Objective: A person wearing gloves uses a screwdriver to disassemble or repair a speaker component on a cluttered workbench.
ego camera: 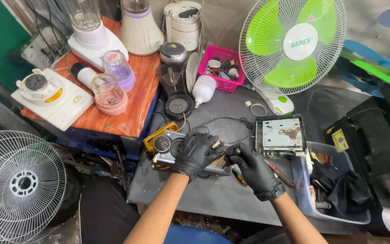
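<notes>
Centrally on the cluttered grey workbench point(213, 194), both gloved hands' fingers grip a small metal device point(170, 151).

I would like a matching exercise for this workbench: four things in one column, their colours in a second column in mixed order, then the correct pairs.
Things:
1. fan blades
2. small basket
3. gloves on both hands
4. light bulb

Colours:
A. black
B. white
C. green
D. pink

Pairs: 1-C, 2-D, 3-A, 4-B
</notes>
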